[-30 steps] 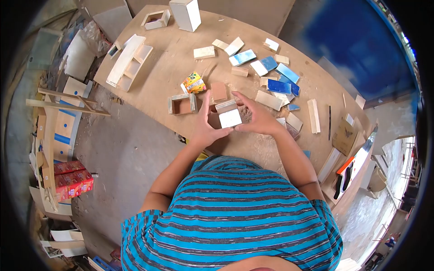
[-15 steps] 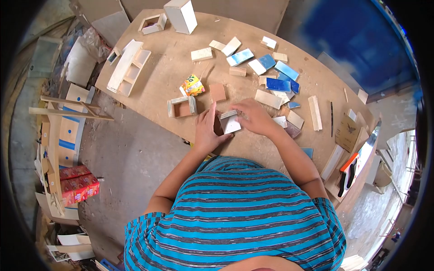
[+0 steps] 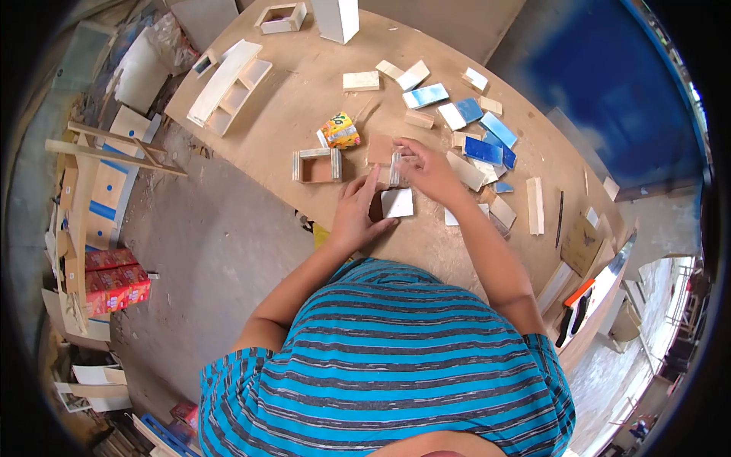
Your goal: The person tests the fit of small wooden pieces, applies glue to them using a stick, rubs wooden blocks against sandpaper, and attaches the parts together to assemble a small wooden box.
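Observation:
My left hand is cupped around a small white-faced wooden piece, its thumb along the near edge and its fingers at the far side. A dark brown face shows between that hand and the white face. Just beyond, my right hand pinches a short wooden strip with layered edges, held on end. A flat brown square lies behind the strip. To the left stands a small open wooden frame with a brown base, and behind it a yellow packet.
Blue, white and bare wood blocks are scattered at the back right. A compartmented wooden piece and a tall white block stand at the far left. A handsaw with an orange-and-black handle lies near the right edge.
My right hand has lifted the layered strip off the white-faced piece and moved it away from my body. My left hand stays around the piece. The view has shifted slightly.

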Available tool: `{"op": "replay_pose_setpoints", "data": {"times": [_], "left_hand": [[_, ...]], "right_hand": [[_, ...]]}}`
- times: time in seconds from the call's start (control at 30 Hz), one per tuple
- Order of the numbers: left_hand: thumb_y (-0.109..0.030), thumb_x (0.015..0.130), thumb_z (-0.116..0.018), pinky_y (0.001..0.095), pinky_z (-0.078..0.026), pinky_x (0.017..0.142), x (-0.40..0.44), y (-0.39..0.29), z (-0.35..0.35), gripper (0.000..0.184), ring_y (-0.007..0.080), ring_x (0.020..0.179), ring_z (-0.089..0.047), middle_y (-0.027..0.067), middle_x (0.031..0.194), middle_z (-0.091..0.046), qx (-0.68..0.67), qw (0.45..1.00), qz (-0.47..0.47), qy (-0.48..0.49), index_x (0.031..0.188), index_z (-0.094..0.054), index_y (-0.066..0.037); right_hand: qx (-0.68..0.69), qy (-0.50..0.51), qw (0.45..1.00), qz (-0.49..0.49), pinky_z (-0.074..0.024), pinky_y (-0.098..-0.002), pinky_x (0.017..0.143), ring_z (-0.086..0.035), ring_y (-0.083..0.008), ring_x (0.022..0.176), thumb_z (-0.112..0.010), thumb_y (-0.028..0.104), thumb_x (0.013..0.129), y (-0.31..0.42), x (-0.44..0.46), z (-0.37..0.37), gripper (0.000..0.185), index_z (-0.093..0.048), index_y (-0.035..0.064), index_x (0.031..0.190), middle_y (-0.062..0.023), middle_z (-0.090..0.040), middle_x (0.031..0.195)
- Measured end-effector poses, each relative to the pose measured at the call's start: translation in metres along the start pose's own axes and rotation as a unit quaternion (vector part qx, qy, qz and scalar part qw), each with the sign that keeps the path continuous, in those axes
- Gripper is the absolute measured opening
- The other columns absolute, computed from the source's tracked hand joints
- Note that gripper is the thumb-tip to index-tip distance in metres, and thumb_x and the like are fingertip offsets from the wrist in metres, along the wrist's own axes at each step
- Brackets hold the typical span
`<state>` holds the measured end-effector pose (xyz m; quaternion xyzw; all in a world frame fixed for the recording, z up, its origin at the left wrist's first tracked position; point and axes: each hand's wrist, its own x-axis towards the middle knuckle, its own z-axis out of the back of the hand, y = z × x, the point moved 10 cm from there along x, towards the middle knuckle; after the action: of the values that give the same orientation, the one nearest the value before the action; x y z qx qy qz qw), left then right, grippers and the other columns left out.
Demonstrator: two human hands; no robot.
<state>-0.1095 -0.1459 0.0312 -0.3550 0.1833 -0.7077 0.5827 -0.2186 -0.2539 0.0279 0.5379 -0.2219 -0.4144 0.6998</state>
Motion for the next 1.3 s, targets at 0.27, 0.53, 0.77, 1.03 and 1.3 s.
{"op": "replay_pose_setpoints", "data": {"times": [0.27, 0.53, 0.77, 1.03, 1.3], "left_hand": [[-0.026, 0.060, -0.088, 0.0472, -0.035, 0.107, 0.000, 0.003, 0.001, 0.115, 0.0367, 0.123, -0.049, 0.0152, 0.125, -0.060, -0.022, 1.000, 0.019, 0.000, 0.153, -0.023, -0.005], [-0.023, 0.052, -0.092, 0.0451, -0.032, 0.111, 0.001, 0.001, 0.009, 0.126, 0.0384, 0.130, -0.044, 0.0179, 0.142, -0.046, -0.010, 0.999, 0.017, -0.042, 0.153, -0.018, -0.002], [-0.022, 0.054, -0.090, 0.0454, -0.035, 0.109, 0.002, 0.001, 0.008, 0.124, 0.0349, 0.127, -0.046, 0.0119, 0.132, -0.056, -0.031, 0.999, 0.028, -0.023, 0.153, -0.019, -0.002], [-0.022, 0.057, -0.088, 0.0455, -0.035, 0.108, 0.003, -0.001, 0.007, 0.119, 0.0342, 0.127, -0.047, 0.0105, 0.128, -0.059, -0.025, 0.999, 0.023, -0.016, 0.153, -0.021, -0.003], [-0.024, 0.060, -0.088, 0.0485, -0.031, 0.109, 0.004, -0.001, 0.003, 0.116, 0.0339, 0.129, -0.046, 0.0073, 0.128, -0.062, -0.004, 1.000, 0.024, 0.002, 0.154, -0.021, -0.006]], "right_hand": [[-0.090, -0.020, 0.996, 0.014, -0.0538, -0.0354, 0.079, -0.069, -0.0276, 0.084, -0.063, 0.002, 0.075, 0.010, -0.003, -0.002, 0.072, -0.045, 0.0121, 0.143, -0.0212, -0.068, 0.107], [-0.159, 0.069, 0.981, 0.085, -0.0539, -0.0358, 0.082, -0.070, -0.0278, 0.086, -0.058, -0.007, 0.076, 0.030, -0.010, -0.007, 0.074, -0.045, 0.0177, 0.144, -0.0180, -0.072, 0.103], [-0.159, 0.085, 0.980, 0.087, -0.0538, -0.0386, 0.084, -0.069, -0.0328, 0.088, -0.060, -0.006, 0.076, 0.036, -0.020, -0.011, 0.073, -0.047, 0.0185, 0.143, -0.0173, -0.072, 0.104], [-0.193, 0.052, 0.976, 0.086, -0.0538, -0.0393, 0.080, -0.068, -0.0327, 0.083, -0.062, -0.005, 0.076, 0.036, -0.029, -0.001, 0.073, -0.046, 0.0189, 0.143, -0.0163, -0.072, 0.103], [-0.126, 0.083, 0.987, 0.060, -0.0544, -0.0367, 0.085, -0.070, -0.0290, 0.089, -0.063, -0.004, 0.076, 0.029, -0.030, -0.001, 0.075, -0.044, 0.0165, 0.145, -0.0172, -0.072, 0.105]]}}
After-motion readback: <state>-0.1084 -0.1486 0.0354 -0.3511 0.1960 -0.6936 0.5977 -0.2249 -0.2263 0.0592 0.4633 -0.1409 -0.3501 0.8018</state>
